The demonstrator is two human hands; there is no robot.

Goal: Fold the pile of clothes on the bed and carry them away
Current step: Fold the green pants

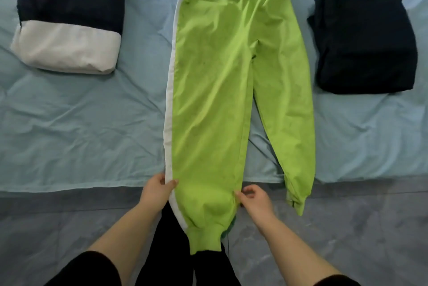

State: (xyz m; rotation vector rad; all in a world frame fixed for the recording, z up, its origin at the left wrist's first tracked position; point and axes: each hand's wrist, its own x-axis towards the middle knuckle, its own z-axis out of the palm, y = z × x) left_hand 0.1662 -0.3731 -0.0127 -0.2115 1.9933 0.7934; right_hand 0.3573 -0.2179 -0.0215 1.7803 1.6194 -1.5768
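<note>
Bright lime-green track pants with a white side stripe (231, 72) are lying flat down the middle of the pale blue bedsheet (81, 123), waistband at the far end, cuffs hanging over the near edge. The left hand (157, 190) is pinching the striped outer edge of one leg, and the right hand (254, 200) is pinching that leg's inner edge. A folded navy-and-cream bundle (67, 24) is sitting off to the left, a folded dark navy garment (363, 40) off to the right, both well apart from the pants.
</note>
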